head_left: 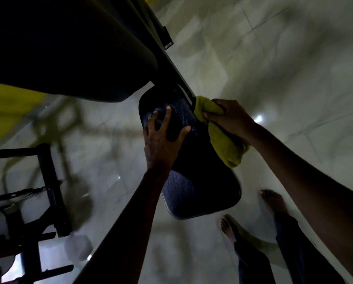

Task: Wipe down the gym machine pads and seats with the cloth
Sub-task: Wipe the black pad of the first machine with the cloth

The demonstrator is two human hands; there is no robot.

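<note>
Both arms reach forward from the near side. The left hand (163, 140) lies on the far end of the dark seat (194, 185), fingers spread and fairly straight, thumb splayed to the right, holding nothing. The right hand (232, 119) curls its fingers round a bunched yellow-green cloth (222, 144), pressing it against the seat's right edge, just beside the dark frame bar (171, 76). A larger dark pad (69, 48) hangs at far left above the pale tiled floor (274, 58).

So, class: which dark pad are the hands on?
The smaller lower pad: left hand presses on it, right hand holds the cloth against its edge. The big upper pad is untouched.
</note>
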